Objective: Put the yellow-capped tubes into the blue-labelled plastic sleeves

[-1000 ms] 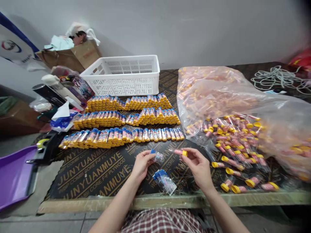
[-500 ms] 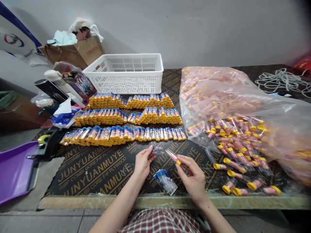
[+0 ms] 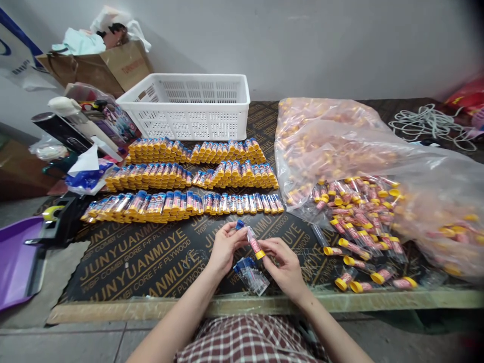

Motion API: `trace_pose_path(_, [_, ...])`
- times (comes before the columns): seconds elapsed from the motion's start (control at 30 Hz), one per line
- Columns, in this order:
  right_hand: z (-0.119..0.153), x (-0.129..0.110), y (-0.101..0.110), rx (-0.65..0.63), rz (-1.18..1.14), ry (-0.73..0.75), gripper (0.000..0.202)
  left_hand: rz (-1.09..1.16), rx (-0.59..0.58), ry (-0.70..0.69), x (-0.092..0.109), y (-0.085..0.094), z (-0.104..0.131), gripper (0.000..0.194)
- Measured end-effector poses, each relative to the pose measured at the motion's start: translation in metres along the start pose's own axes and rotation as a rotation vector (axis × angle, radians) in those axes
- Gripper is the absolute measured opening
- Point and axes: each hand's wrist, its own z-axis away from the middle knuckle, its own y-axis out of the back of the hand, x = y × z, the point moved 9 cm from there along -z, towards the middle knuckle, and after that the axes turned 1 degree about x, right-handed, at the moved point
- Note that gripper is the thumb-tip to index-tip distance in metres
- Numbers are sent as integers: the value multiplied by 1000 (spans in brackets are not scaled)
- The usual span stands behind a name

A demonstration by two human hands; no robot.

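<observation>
My right hand (image 3: 282, 259) is closed on a clear tube (image 3: 255, 245) with pink contents and a yellow cap at its lower end. My left hand (image 3: 226, 247) pinches a small clear wrapper with a blue end (image 3: 239, 225), which meets the tube's upper end. Below the hands lies a small pile of clear and blue wrappers (image 3: 251, 276). Beyond them, rows of tubes with blue tops and yellow caps (image 3: 166, 202) are stacked. Loose pink tubes with yellow caps (image 3: 365, 222) spill from a large translucent bag (image 3: 333, 136) at the right.
A white basket (image 3: 189, 121) stands behind the rows. Bottles (image 3: 62, 132), a tissue pack (image 3: 86, 174) and a paper bag (image 3: 128, 65) are at the left, near a purple dustpan (image 3: 17, 257). Coiled white cord (image 3: 429, 121) lies at the back right. A wooden edge (image 3: 151, 308) borders the table's front.
My hands have come together, bringing the tube's upper end to the wrapper in my left hand. The blue end of the wrapper now shows above my left fingers. The view has shifted slightly.
</observation>
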Motion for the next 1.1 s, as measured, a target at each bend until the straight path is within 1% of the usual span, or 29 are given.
trace_pose_path(0.13, [1,3,-5,-31,-87,7,35,-12,-1,18,4,1,-1,43])
trace_pose_path(0.23, [1,6,-5,-22,-125,8,41,-36,-36,60,3,0,0,48])
trace_pose_path(0.3, [0,5,-2,3,-64,29,48,-84,-88,86,2,-5,4,45])
trace_pose_path(0.43, [-4,-8,6,51,168,138,69,-195,-197,147,-7,-17,15,36])
trace_pose_path(0.47, [-6,-11,6,35,181,160,74,-210,-216,154,-8,-20,18,35])
trace_pose_path(0.53, [-7,-15,3,-36,148,185,82,-229,-244,160,-11,-24,23,33])
trace_pose_path(0.63, [-6,-16,-5,-161,82,177,87,-253,-254,178,-15,-27,27,33])
trace_pose_path(0.73, [-4,-12,-9,-224,29,135,89,-269,-252,187,-18,-28,30,33])
trace_pose_path(0.93, [-3,-10,-10,-202,-70,108,90,-268,-231,182,-18,-28,32,35])
trace_pose_path(1.1, [-3,-9,-9,-184,-106,89,90,-260,-221,189,-17,-28,33,35])
